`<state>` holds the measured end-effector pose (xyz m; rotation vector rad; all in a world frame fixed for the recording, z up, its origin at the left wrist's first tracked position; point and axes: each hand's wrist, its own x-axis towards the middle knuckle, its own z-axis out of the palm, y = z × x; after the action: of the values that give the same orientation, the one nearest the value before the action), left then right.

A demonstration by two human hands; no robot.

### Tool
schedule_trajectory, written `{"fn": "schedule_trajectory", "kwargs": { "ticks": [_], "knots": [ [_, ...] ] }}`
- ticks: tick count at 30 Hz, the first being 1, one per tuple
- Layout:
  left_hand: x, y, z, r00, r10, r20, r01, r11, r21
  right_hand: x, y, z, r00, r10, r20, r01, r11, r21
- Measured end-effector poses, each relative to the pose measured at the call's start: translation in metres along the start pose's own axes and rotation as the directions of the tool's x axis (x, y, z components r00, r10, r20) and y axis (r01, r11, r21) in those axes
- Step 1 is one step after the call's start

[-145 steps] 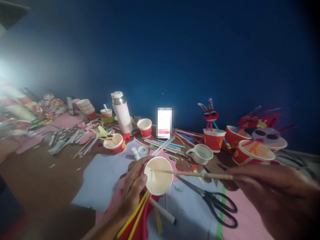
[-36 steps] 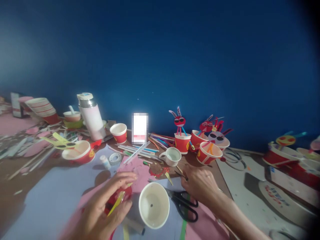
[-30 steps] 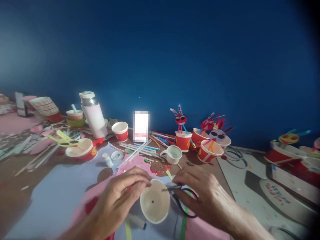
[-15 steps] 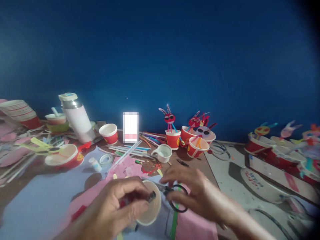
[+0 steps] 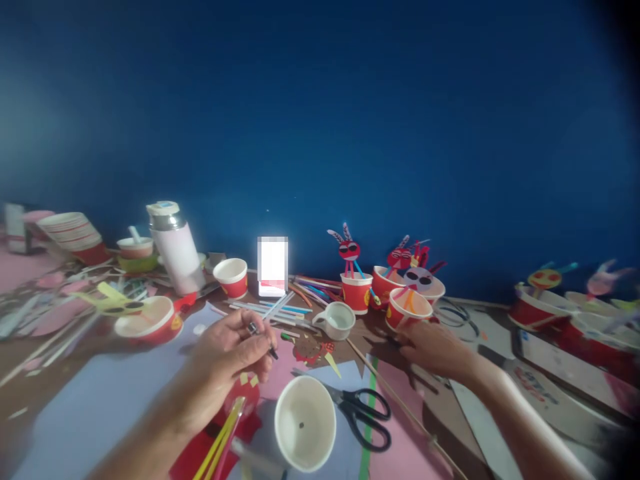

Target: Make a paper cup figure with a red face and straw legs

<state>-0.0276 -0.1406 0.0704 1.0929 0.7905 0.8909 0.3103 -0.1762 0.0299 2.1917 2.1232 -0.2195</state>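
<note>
My left hand [image 5: 240, 353] is closed in a pinch around a short dark pen-like piece [image 5: 273, 352], its ends showing between the fingers. My right hand [image 5: 440, 350] reaches to the table in front of a red paper cup [image 5: 409, 308]; its fingers are curled down and whatever they grip is hidden. Between the hands stands a white paper cup [image 5: 306, 423] with a small dark spot at its bottom. Beside it lie black-handled scissors [image 5: 363, 407]. Yellow and pink straws [image 5: 223, 443] stick up below my left hand, beside a red paper piece [image 5: 240, 397].
A wooden stick [image 5: 400, 403] lies diagonally near my right forearm. Behind are a white mug [image 5: 339, 322], loose straws [image 5: 295, 307], a thermos [image 5: 177, 253] and cups with paper figures [image 5: 349, 251]. A phone [image 5: 560, 363] lies at right.
My right hand has left the scissors, which now lie on the paper, and moved right toward the red cup. My left hand has lifted away from the white cup, still holding the dark piece.
</note>
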Motion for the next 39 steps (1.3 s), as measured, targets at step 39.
{"fn": "schedule_trajectory", "kwargs": {
  "ticks": [39],
  "knots": [
    [-0.003,-0.046,0.038,0.984,0.096,-0.153,-0.111,0.989,-0.096,-0.047,-0.118,0.000,0.832,-0.222,-0.508,0.518,0.637,0.571]
  ]
}}
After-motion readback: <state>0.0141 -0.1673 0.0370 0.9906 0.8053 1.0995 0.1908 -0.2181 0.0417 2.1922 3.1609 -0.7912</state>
